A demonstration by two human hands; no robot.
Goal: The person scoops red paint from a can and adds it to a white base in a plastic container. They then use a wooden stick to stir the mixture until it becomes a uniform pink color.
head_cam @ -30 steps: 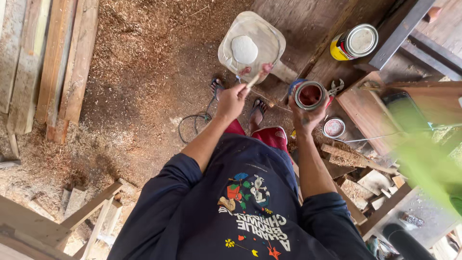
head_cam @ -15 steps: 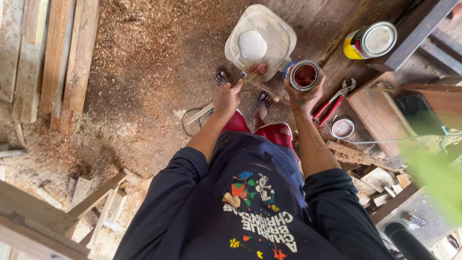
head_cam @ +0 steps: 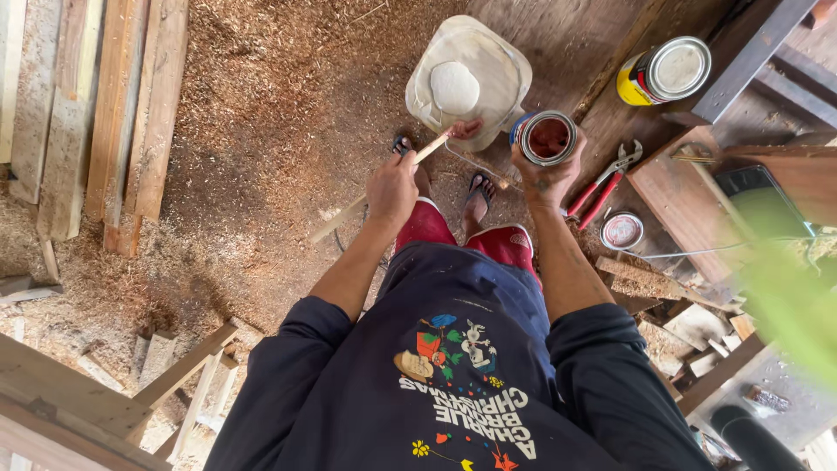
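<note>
The open tin (head_cam: 547, 137) showed a reddish-brown inside and a blue side. The stick (head_cam: 384, 187) was pale wood with a red-stained tip. The plastic container (head_cam: 468, 74) was milky white. The closed can (head_cam: 664, 71) was yellow with a silvery lid. The pliers (head_cam: 603, 180) had red handles. The shorts (head_cam: 462, 240) were red, the sweatshirt (head_cam: 453, 384) navy with a multicoloured print.

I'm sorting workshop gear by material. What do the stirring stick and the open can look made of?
The stick in the left hand looks like bare pale wood, unfinished. The open can in the right hand looks metal: shiny silvery rim, reddish-brown liquid inside.
</note>
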